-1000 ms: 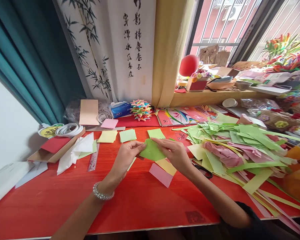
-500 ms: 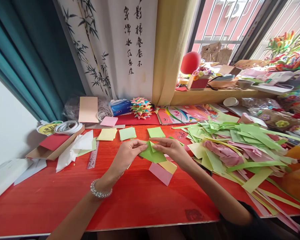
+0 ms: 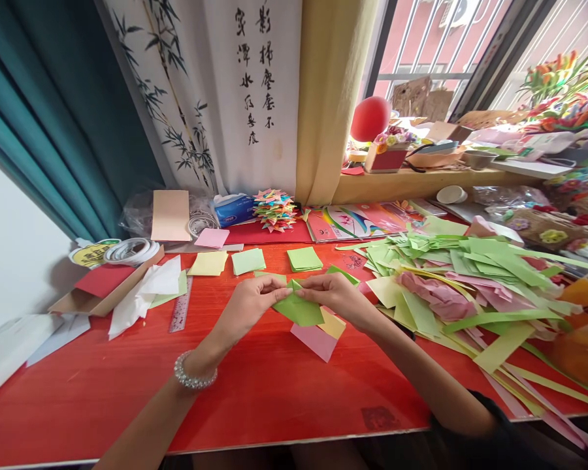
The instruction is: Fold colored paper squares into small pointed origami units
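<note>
A partly folded green paper square is held up between my two hands, above the red table. My left hand pinches its upper left edge with thumb and fingers. On the other side, my right hand pinches the upper right, the two thumbs almost meeting at a small point in the paper. Just below lie a pink paper square and a yellow paper, partly covered. Behind my hands is a stack of green squares; another green paper lies by my right fingers.
Pale green squares and yellow squares lie at the back left, near a ruler and a cardboard tray. A heap of paper strips spreads over the right. A spiky folded-paper ball stands at the back.
The raised flaps of the green paper have been drawn together, and both hands now pinch near its top middle. The fingers have come slightly lower. The view has shifted a little.
</note>
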Demonstrator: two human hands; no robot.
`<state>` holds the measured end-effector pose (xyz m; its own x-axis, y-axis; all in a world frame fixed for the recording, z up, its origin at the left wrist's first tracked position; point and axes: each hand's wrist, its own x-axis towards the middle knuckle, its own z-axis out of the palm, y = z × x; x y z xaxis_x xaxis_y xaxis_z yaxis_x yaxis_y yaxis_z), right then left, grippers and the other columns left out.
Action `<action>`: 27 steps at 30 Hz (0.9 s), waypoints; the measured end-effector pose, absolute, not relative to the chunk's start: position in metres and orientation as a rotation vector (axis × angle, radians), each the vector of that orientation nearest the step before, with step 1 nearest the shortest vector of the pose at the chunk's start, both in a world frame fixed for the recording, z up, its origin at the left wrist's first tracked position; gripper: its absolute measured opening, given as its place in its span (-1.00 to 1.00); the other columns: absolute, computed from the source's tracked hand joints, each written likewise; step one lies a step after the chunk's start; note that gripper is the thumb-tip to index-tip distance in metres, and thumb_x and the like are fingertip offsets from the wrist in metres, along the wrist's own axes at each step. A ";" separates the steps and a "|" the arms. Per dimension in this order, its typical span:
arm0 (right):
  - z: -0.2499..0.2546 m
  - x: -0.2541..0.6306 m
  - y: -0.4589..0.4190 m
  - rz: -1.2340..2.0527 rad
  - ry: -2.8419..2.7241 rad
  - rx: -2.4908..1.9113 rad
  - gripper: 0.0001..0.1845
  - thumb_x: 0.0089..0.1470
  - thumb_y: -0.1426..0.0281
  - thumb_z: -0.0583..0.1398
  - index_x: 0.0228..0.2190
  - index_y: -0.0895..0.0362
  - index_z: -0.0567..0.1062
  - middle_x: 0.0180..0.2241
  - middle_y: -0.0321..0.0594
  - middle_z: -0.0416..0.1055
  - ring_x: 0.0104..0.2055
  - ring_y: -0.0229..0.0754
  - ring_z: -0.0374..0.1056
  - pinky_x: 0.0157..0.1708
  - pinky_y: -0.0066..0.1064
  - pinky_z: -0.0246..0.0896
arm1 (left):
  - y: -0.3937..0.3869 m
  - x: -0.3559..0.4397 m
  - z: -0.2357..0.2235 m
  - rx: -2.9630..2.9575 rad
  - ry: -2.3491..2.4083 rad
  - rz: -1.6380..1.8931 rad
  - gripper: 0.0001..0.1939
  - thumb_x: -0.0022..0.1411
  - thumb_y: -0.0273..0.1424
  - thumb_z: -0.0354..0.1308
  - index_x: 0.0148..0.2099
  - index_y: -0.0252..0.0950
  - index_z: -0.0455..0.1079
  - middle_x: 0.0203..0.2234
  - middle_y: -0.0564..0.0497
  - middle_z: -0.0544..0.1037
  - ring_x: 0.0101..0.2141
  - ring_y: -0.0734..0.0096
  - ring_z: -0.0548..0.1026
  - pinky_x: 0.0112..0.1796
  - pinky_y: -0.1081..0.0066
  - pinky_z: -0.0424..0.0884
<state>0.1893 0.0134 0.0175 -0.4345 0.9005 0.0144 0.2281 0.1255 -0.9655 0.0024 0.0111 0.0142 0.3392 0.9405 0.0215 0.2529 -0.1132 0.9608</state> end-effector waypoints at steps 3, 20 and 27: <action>0.016 0.189 0.014 1.362 -1.746 -1.099 -0.66 -0.11 0.16 0.20 -0.45 0.20 0.51 -0.51 -0.26 0.40 -0.48 -0.27 0.26 -0.50 -0.47 0.08 | 0.012 0.003 0.013 1.643 1.118 0.843 -0.79 0.08 -0.24 0.11 -0.34 -0.29 0.40 -0.46 0.04 0.51 -0.38 0.39 0.45 -0.35 0.44 0.35; 0.012 0.189 0.015 1.082 -1.972 -1.140 -0.68 -0.07 0.16 0.18 -0.57 0.18 0.45 -0.64 -0.35 0.26 -0.59 -0.38 0.09 -0.62 -0.52 -0.09 | 0.009 0.009 0.013 1.655 1.165 0.989 -0.86 0.02 -0.31 0.18 -0.45 -0.28 0.42 -0.56 0.09 0.42 -0.48 0.49 0.33 -0.46 0.51 0.24; 0.021 0.202 0.023 1.183 -1.571 -1.175 -0.72 -0.04 0.21 0.16 -0.51 0.20 0.45 -0.55 -0.22 0.40 -0.48 -0.26 0.35 -0.44 -0.42 0.28 | 0.016 -0.006 0.024 1.221 1.130 1.398 -0.86 -0.04 -0.37 0.24 -0.48 -0.31 0.36 -0.63 0.17 0.32 -0.61 0.67 0.26 -0.54 0.62 0.24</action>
